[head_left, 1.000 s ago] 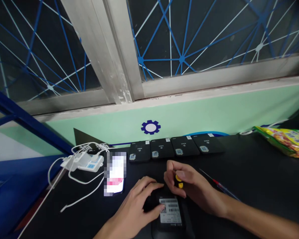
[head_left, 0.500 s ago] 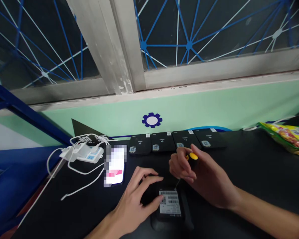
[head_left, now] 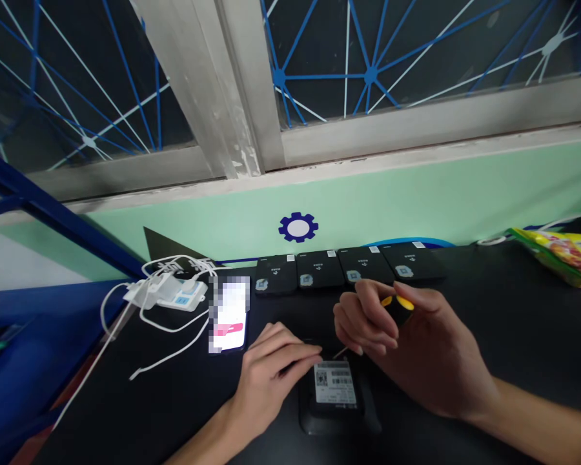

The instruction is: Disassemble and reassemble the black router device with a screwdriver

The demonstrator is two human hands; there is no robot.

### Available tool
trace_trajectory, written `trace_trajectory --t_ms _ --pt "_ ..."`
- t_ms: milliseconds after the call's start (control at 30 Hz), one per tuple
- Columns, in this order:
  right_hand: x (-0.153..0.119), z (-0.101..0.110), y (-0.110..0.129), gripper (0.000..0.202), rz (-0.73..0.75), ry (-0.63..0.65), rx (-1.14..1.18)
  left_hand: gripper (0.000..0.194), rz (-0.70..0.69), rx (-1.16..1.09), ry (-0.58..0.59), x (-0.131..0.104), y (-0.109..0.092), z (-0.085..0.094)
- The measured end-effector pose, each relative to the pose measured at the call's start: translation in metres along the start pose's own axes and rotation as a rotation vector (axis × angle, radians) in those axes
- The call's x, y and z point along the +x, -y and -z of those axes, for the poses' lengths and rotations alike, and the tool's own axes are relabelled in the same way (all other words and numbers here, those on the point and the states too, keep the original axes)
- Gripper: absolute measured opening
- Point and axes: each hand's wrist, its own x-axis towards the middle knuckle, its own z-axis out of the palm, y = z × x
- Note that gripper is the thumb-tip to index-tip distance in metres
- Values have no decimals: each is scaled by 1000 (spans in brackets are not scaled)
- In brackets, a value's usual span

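A black, rounded electronic device [head_left: 326, 421] lies on the dark table, with a white printed label [head_left: 337, 391] facing up. My right hand [head_left: 416, 342] is closed round the black and yellow handle of a screwdriver [head_left: 401, 306]. Its thin metal shaft slants down to the device's far edge, by the label's top. At that same edge, just left of the shaft, my left hand [head_left: 274, 374] has its thumb and fingertips pinched together. Whatever they hold, if anything, is too small to make out.
Several flat black boxes [head_left: 319, 270] stand in a row along the wall. A lit phone [head_left: 230, 315] lies to the left, beside a white power strip [head_left: 179, 294] with tangled white cables. At the far right is a colourful snack bag [head_left: 566, 255].
The thumb and fingers of my left hand have come together at the device's far edge. My right hand has moved right and tilted the screwdriver lower. The view has shifted slightly.
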Motion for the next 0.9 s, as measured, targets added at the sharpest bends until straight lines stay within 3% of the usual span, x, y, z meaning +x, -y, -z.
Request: trace_trajectory --t_ms 167,333,533,733,900 --pt "-6 7 -13 50 -49 4 -238 11 39 23 -83 3 8 2" --pt "-9 18 -29 51 -74 59 -267 13 108 85 -114 -2 15 4" --pt "-7 21 -31 52 -61 58 -298 21 155 191 -90 0 17 7" --pt "-7 21 -28 52 -76 48 -316 57 -4 542 205 1 24 13" --pt "-6 24 -29 51 -85 38 -287 66 -29 718 355 -5 25 10"
